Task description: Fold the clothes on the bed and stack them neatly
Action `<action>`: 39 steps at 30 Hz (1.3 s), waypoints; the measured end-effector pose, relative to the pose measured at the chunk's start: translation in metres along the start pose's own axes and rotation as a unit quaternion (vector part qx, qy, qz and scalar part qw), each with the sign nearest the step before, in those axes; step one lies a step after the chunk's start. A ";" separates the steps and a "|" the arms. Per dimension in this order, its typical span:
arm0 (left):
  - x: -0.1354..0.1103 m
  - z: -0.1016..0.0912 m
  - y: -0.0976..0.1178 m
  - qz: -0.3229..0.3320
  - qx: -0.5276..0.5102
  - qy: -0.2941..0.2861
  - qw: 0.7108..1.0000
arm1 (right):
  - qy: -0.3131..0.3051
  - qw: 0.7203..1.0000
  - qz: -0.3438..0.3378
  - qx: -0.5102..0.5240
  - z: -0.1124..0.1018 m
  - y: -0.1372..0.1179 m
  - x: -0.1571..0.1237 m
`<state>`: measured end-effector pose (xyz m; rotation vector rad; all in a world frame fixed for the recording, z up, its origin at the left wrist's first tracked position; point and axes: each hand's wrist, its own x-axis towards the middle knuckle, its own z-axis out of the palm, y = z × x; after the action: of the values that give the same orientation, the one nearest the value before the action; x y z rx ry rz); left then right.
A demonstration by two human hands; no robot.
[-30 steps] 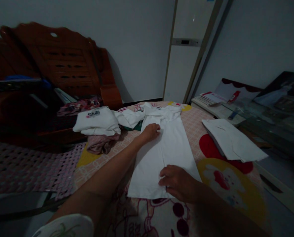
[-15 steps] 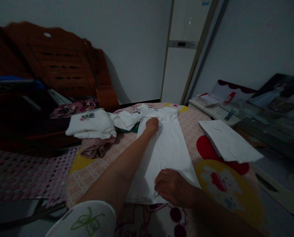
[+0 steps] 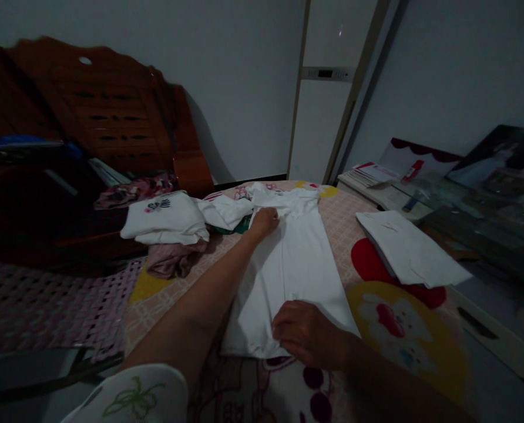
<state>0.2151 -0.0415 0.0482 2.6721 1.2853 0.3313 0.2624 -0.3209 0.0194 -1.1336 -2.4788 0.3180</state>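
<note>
A long white garment [image 3: 308,252], which looks like a shirt, lies stretched away from me on the table, with a lengthwise crease down its middle. Its far end is bunched. My left hand [image 3: 265,223] is closed on the cloth near that far end, on the left side. At the near hem my right hand [image 3: 304,332] has its fingers curled down on the fabric, pinching it near the crease; its fingertips are partly hidden. Between the hands, the left part of the cloth is slightly rumpled.
A folded white garment [image 3: 167,217] rests on brownish-pink cloth [image 3: 171,259] at the left. Another folded white garment [image 3: 414,249] lies at the right of the patterned tablecloth [image 3: 414,329]. Beyond stand a wooden bench [image 3: 112,117], a tall white cabinet-like unit [image 3: 319,129] and a glass-topped stand [image 3: 460,211].
My left hand has shifted slightly left, its forearm with it. The near left part of the garment has wrinkled and its hem moved a little. My right hand stays nearly in place.
</note>
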 end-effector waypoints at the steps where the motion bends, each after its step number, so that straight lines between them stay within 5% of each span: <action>1: -0.006 -0.007 -0.010 -0.006 0.000 0.002 1.000 | 0.003 1.000 0.002 -0.001 -0.001 0.000 0.000; 4: -0.030 -0.028 -0.042 -0.042 0.003 -0.045 0.998 | 0.021 1.000 0.000 -0.019 -0.005 -0.002 -0.001; 8: -0.074 -0.045 -0.069 -0.091 -0.055 -0.221 0.969 | 0.052 0.997 -0.006 -0.053 -0.008 -0.006 0.000; 11: -0.103 -0.049 -0.069 -0.075 -0.124 -0.339 0.930 | 0.008 0.998 0.002 -0.064 -0.010 -0.009 0.001; 14: -0.123 -0.049 -0.058 -0.050 -0.151 -0.388 0.908 | -0.034 0.998 0.014 -0.056 -0.012 -0.009 0.001; 19: -0.145 -0.049 -0.049 -0.042 -0.192 -0.424 0.884 | -0.017 0.999 0.021 -0.023 -0.010 -0.005 -0.001; 28: -0.167 -0.052 -0.065 -0.061 -0.242 -0.427 0.869 | 0.032 0.998 -0.004 0.047 -0.010 -0.004 -0.001; 31: -0.165 -0.059 -0.060 -0.052 -0.159 -0.386 0.907 | 0.012 0.999 0.001 0.041 -0.012 -0.005 0.000; 35: -0.159 -0.069 -0.041 0.026 -0.063 -0.212 0.975 | 0.006 0.999 0.001 0.033 -0.012 -0.006 0.000; 37: -0.160 -0.066 -0.029 0.077 -0.140 -0.255 0.954 | 0.021 0.998 0.001 0.055 -0.010 -0.005 -0.001; 39: -0.164 -0.055 -0.020 0.098 -0.236 -0.393 0.883 | 0.053 0.995 0.013 0.087 -0.011 -0.001 -0.001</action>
<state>0.0855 -0.1552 0.0752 2.1258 0.5821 -0.3586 0.2673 -0.3221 0.0288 -1.0824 -2.2963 0.4600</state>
